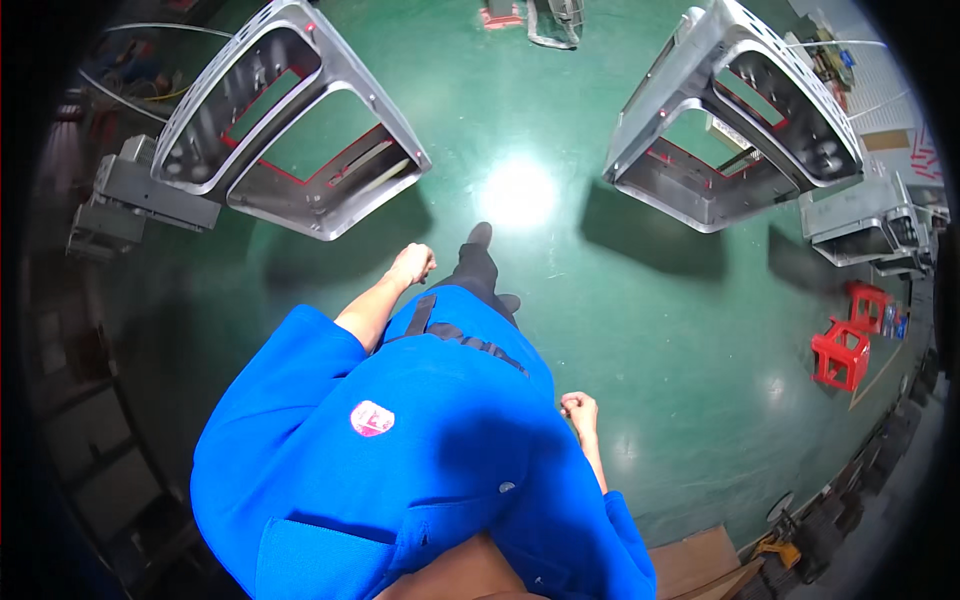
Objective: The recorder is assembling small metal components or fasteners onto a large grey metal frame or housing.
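Note:
My left hand (413, 263) hangs in front of my body, its fingers curled into a loose fist with nothing visible in them. On my other side, my right hand (580, 408) is low beside the blue jacket (400, 440), fingers bent inward and also without a visible object. Neither hand touches anything. Ahead on the left, closest to my left hand, is a large grey metal frame (328, 218) with big openings and red-edged cutouts. A similar metal frame (690, 210) is ahead on the right. My shoe (481, 235) is on the green floor (520, 290).
Red plastic stools (840, 355) are at the right by the wall side. Smaller grey metal parts (862, 222) lie beyond the right frame, and other grey blocks (150, 190) beside the left one. A brown board (695, 565) lies at the lower right. Cables (120, 95) run near the left frame.

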`<action>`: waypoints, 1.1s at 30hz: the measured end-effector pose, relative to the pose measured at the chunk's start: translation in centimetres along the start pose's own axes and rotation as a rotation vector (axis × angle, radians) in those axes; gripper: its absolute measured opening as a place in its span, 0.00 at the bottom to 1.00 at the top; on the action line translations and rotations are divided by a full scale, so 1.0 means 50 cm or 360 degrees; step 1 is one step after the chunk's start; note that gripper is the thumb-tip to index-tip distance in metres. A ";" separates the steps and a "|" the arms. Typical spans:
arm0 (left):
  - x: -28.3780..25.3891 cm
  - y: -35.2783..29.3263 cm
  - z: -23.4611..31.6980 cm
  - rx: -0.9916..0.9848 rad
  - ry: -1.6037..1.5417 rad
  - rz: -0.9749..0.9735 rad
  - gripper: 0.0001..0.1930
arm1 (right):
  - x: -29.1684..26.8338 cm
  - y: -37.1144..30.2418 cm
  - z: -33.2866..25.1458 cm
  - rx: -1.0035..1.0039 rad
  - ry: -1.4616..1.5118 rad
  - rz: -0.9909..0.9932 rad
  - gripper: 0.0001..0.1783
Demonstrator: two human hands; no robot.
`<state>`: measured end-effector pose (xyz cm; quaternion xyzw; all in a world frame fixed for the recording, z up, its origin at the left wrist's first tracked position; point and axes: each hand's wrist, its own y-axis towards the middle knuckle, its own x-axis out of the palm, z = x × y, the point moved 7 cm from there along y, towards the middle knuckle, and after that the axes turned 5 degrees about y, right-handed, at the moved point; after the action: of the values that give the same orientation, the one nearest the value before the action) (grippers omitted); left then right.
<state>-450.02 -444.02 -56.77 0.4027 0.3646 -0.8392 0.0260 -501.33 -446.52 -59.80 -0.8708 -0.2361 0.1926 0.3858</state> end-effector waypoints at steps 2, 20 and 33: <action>-0.045 0.034 0.030 0.0228 0.0077 0.0029 0.07 | 0.030 -0.007 0.010 -0.0018 0.0296 0.0069 0.04; -0.232 0.439 0.672 0.0472 -0.0913 0.0064 0.16 | -0.131 -0.013 -0.077 0.0184 0.0417 0.0389 0.04; 0.053 0.493 0.564 0.0355 0.0746 -0.0581 0.12 | -0.278 0.046 0.138 0.0035 -0.0350 0.0461 0.09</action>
<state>-462.03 -479.28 -61.62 0.5134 0.3326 -0.7492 -0.2541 -515.62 -451.65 -63.73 -0.8651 -0.1467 0.3428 0.3355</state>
